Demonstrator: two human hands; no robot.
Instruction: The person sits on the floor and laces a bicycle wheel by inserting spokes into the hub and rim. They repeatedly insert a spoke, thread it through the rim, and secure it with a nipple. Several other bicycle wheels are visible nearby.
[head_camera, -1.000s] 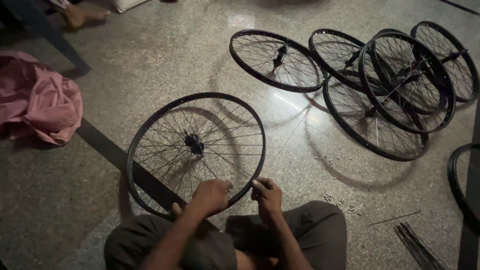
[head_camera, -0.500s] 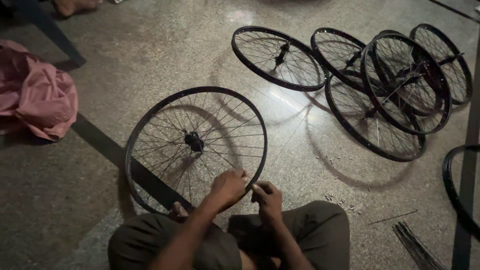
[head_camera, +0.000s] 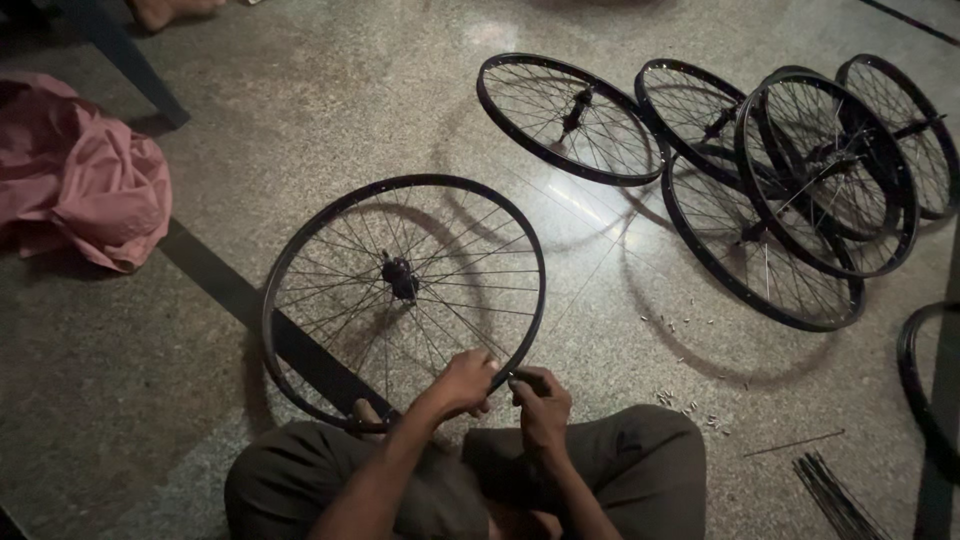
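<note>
A black bicycle wheel (head_camera: 300, 250) with thin spokes and a dark hub (head_camera: 400, 277) lies flat on the floor in front of my knees. My left hand (head_camera: 463, 383) grips its near rim, fingers curled over the edge. Right beside it, my right hand (head_camera: 541, 400) is closed around a small dark tool held against the same stretch of rim. Both forearms come up from between my grey trouser legs (head_camera: 640, 460).
Several finished wheels (head_camera: 800, 180) lie overlapped at the back right, one more rim (head_camera: 915, 385) at the right edge. Small metal nipples (head_camera: 690, 405) are scattered on the stone floor, loose spokes (head_camera: 835, 495) lower right. A pink cloth (head_camera: 85, 185) lies left, beside a dark furniture leg (head_camera: 120, 50).
My left hand has slid right along the near rim until it sits next to my right hand. The wheel has turned slightly; my view has shifted down a little.
</note>
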